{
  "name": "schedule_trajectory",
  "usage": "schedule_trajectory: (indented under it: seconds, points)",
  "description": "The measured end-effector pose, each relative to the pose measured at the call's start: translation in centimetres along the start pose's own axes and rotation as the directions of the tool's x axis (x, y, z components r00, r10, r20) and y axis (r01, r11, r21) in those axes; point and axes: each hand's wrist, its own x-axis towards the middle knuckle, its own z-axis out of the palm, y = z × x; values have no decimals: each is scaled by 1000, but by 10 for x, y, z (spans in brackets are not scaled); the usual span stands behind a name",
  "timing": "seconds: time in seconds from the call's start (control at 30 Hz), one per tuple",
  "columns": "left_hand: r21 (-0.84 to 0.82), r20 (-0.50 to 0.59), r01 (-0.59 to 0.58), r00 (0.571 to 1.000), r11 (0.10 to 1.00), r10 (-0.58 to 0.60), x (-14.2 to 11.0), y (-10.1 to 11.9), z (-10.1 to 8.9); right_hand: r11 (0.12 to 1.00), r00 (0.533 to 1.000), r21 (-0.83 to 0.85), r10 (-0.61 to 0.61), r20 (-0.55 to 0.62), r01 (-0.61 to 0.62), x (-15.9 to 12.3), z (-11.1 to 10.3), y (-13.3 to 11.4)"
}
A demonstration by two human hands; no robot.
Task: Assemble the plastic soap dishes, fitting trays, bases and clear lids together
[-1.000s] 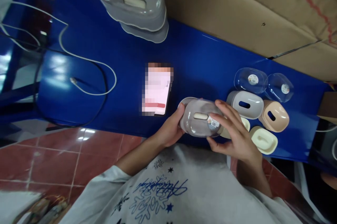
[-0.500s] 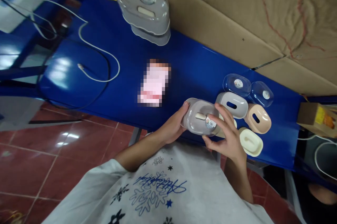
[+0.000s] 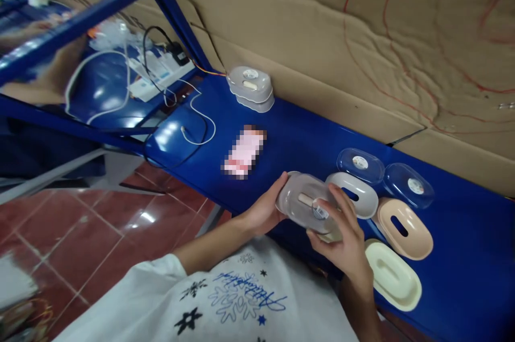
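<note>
1 oval grey box (image 3: pixel 295 205), held approx. over near edge of blue tbl (image 3: pixel 306 143). Long axis runs from my L hand (image 3: pixel 267 212) to my R hand (image 3: pixel 346 243), R end tipped twd me. L: closed round L end, thumb at far side. R: fingers spread on R end by label (image 3: pixel 321 212), thumb near side. Both touching, neither nearer. Adj. R: peach cover (image 3: pixel 416 235), cream tray (image 3: pixel 396 272).

The view has been swung to the left, so that a white power strip (image 3: pixel 159 80), a blue bar (image 3: pixel 102 9) and another person's arm (image 3: pixel 52 76) are now shown more fully at the left. The small carton at the far right has been lost from view, and the held grey box (image 3: pixel 295 210) is seen slanted more steeply.
</note>
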Motion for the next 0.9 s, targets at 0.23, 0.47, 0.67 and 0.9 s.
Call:
schedule_trajectory:
  seconds: [0.23, 0.47, 0.67, 0.9]
  points:
    - [-42, 33, 25, 999, 999, -23, -1, 3, 7, 993, 998, -103, -58, -27, 55, -3, 0, -4]
    - [-96, 109, 121, 988, 988, -111, 5, 12, -10, 975, 996, -220, -21, 87, 39, 4, 7, -4]
    - [-140, 81, 132, 989, 981, -122, 10, 25, -26, 971, 969, -214, -51, 241, 104, 28, 9, 3]
    - [-336, -32, 1, 999, 942, -12, 24, 34, -27, 973, 952, -217, -11, 306, 81, 90, 21, 56]
